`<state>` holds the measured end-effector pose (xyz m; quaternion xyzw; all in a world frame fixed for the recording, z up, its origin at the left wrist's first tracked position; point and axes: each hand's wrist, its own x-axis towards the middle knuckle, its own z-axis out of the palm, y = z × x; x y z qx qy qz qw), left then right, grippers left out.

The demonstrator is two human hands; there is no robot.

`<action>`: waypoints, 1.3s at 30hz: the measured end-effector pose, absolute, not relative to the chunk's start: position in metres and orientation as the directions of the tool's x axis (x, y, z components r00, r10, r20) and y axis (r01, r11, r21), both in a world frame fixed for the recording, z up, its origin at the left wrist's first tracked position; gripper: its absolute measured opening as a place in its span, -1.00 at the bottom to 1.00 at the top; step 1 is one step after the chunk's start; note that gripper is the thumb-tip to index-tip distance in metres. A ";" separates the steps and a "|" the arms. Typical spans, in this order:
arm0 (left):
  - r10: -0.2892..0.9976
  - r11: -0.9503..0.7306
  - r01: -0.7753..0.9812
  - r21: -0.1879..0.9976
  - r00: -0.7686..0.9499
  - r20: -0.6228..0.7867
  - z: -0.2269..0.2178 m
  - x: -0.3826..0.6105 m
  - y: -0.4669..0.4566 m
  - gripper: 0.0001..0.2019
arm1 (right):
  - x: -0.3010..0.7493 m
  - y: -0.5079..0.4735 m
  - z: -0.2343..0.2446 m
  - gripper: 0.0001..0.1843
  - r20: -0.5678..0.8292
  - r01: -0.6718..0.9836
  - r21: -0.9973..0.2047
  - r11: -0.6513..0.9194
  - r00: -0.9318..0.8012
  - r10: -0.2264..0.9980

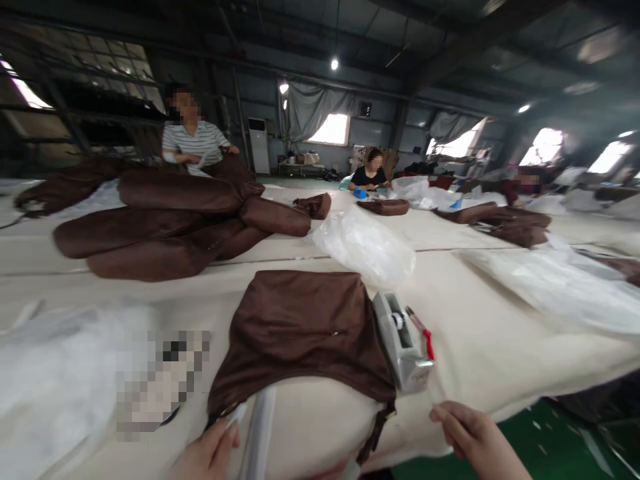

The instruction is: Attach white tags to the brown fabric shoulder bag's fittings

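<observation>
A brown leather handbag (305, 327) lies flat before me, its zip facing up and its curved opening edge towards me. My left hand (213, 450) is closed at the bag's lower left corner, pinching a small whitish strip (236, 416) beside the metal fitting there. To the right of the bag, over the table's front edge, my right hand (473, 437) is closed, thumb and finger together; whatever it may hold is too small to make out. The bag's strap end (379, 427) with a buckle hangs between my hands. Against the bag's right side stands a grey tape dispenser (400, 343).
A red-handled tool (424, 333) lies beside the dispenser. Several brown bags (155, 227) are piled at the back left. Clear plastic wrapping (363, 243) lies beyond the bag, with more plastic (65, 380) at left. People (193, 140) work across the cream-covered table (500, 360).
</observation>
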<state>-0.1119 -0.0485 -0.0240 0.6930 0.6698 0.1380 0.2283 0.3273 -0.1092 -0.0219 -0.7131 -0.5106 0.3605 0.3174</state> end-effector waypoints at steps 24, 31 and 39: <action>0.961 0.270 0.584 0.765 -0.110 -0.255 0.004 -0.094 -0.059 -0.62 | 0.049 -0.015 -0.030 -0.62 -0.323 0.234 -0.946 -0.226 -0.593 0.738; 0.792 0.588 0.242 0.772 0.019 -0.610 0.012 -0.103 -0.057 -0.65 | 0.057 -0.014 -0.041 -0.54 -0.279 0.181 -0.959 -0.219 -0.749 0.602; 0.604 0.785 -0.516 0.341 0.518 -0.606 0.012 -0.095 -0.080 -0.67 | 0.055 -0.021 -0.039 -0.73 -0.130 0.143 -0.989 -0.033 -0.749 0.650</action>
